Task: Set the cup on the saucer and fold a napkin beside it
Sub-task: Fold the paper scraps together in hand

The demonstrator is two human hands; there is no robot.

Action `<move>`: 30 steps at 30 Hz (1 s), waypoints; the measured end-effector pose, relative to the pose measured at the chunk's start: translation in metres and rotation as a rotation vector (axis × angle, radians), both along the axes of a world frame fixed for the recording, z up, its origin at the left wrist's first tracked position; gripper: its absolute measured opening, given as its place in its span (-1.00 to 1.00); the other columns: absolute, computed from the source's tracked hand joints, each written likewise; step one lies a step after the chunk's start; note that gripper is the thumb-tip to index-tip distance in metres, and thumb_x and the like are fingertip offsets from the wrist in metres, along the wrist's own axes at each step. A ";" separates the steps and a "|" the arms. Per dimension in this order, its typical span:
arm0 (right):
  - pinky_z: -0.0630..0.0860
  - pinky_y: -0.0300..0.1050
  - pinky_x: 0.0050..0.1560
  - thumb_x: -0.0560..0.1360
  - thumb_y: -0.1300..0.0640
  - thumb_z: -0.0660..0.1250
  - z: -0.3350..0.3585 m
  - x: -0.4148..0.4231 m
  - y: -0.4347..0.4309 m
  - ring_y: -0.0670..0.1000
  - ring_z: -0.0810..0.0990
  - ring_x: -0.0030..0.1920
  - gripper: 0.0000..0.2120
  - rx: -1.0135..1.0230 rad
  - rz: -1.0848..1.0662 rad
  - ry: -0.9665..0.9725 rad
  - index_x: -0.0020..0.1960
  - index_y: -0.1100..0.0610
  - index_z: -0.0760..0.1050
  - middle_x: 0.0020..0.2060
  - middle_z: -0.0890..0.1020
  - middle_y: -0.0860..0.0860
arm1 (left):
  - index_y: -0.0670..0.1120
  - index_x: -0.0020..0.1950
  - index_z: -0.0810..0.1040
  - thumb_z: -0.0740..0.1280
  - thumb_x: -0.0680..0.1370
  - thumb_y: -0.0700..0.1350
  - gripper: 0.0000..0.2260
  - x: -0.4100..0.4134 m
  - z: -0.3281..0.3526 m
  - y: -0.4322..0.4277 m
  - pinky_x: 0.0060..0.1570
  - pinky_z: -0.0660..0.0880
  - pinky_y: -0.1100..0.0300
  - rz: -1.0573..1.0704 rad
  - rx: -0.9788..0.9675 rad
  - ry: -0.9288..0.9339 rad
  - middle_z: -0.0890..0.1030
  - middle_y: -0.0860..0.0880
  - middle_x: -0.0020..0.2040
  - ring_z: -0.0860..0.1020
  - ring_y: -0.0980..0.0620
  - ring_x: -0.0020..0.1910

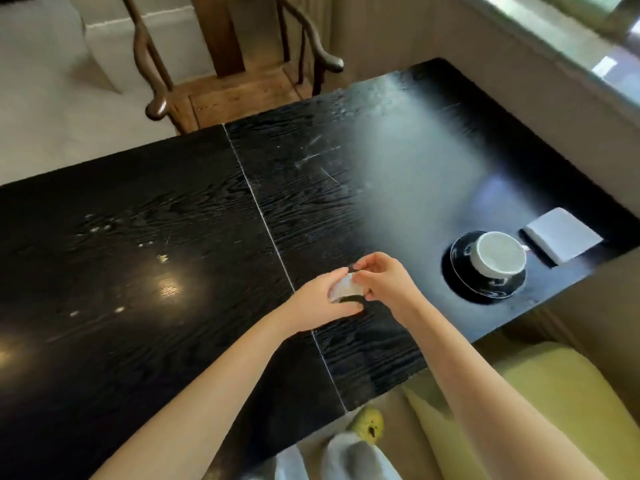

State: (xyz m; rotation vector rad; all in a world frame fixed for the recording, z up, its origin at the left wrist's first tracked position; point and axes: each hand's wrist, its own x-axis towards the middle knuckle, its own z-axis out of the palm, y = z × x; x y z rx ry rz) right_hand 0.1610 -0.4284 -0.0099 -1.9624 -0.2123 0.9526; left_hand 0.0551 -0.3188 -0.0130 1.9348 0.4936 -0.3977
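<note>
A white cup (498,252) sits on a dark saucer (464,282) at the right of the black table (173,237). Just right of the saucer lies a folded white napkin (562,235). Near the table's middle seam, my left hand (322,299) holds a small pale object with a dark band (346,289); what it is I cannot tell. My right hand (381,275) pinches the top edge of that same object from the right. Both hands hover low over the tabletop.
A wooden armchair (242,81) stands at the table's far side. A yellow-green cushion (561,393) lies at the near right beside my right arm. A pale wall ledge (554,46) runs along the table's right end.
</note>
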 end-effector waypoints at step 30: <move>0.63 0.07 -0.08 0.47 0.22 0.25 -0.090 0.072 -0.158 0.07 0.64 -0.12 -0.84 -0.209 -0.181 -0.070 0.02 0.06 0.48 -0.05 0.61 0.05 | -0.15 0.10 0.53 0.21 0.58 -0.23 -0.84 0.110 -0.096 -0.139 0.06 0.56 -0.01 0.554 -0.223 0.237 0.60 -0.12 0.03 0.59 -0.05 0.00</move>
